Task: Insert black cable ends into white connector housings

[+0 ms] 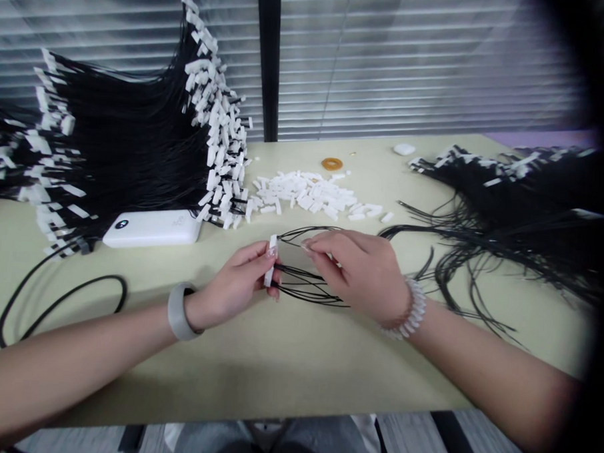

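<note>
My left hand point(234, 280) pinches a small white plastic connector point(270, 260), held upright, with its thin black wires point(304, 290) running to the right. My right hand point(355, 272) closes on those wires a short way from the connector, its fingertips close to my left hand. The wires bow apart into two loose strands between my hands. Part of the connector is hidden by my left fingers. A grey bangle point(181, 311) circles my left wrist, and a white beaded bracelet point(411, 310) circles my right.
A pale table point(275, 379) holds a large bundle of black wires with white connectors point(130, 132) at left, another bundle point(513, 202) at right, and loose white connectors point(308, 195) at centre. There are also a white power bank point(152, 228), an orange tape roll point(331, 164), and a black cable loop point(63, 303).
</note>
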`<move>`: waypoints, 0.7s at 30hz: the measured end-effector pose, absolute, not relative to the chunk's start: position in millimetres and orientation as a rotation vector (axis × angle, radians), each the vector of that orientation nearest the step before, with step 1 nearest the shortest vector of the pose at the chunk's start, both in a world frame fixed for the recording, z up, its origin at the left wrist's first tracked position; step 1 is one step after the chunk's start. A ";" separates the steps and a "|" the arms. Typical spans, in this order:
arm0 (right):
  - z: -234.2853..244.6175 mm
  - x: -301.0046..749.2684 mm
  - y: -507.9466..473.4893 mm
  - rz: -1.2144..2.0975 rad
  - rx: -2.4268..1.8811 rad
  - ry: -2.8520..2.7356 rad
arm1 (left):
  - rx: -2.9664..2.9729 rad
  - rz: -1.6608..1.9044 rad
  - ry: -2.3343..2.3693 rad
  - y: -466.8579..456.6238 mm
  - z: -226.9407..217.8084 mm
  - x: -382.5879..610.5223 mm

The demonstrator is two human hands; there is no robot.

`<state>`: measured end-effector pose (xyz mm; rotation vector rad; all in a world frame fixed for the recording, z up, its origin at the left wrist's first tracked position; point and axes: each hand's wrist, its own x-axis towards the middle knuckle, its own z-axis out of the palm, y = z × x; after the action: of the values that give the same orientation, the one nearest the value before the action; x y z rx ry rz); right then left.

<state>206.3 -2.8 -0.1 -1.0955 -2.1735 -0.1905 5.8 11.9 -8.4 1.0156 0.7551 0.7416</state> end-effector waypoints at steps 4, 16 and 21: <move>0.6 208.0 -1.1 -0.216 -1.073 -2.210 | 0.982 0.750 0.750 12.5 -7.6 6.5; -2.0 210.3 4.5 -0.084 -1.237 -2.222 | 0.999 0.753 0.753 11.0 -6.1 6.5; -1.3 208.2 4.5 0.014 -1.285 -2.170 | 1.088 0.743 0.798 9.6 -8.3 7.4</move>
<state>208.2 4.5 -1.3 -1.2849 -2.1699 0.0139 7.4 9.6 -8.3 1.0881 0.7983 0.7433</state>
